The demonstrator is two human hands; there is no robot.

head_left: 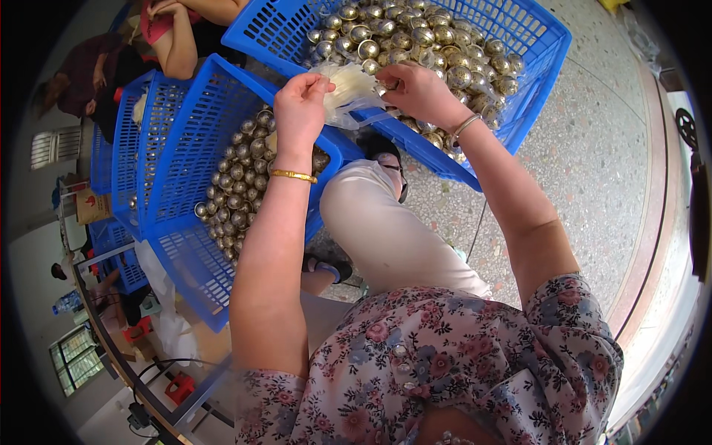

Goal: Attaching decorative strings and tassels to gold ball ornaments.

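My left hand is closed, its thumb and fingers pinching a stack of clear, whitish plastic bags. The bags fan out to the right, over the rims of two blue baskets. At their right edge is my right hand, its fingers pinched together. What lies between those fingertips is too small to make out. Beneath it, the far blue plastic basket holds many brass-coloured metal balls, some of them seemingly in clear wrapping. More such balls fill the near blue basket, under and left of my left forearm.
Further blue baskets stand at the left. Two people sit at the upper left, and another person is farther back. My knee is between the two ball baskets. A speckled floor stretches to the right. Red stools stand lower left.
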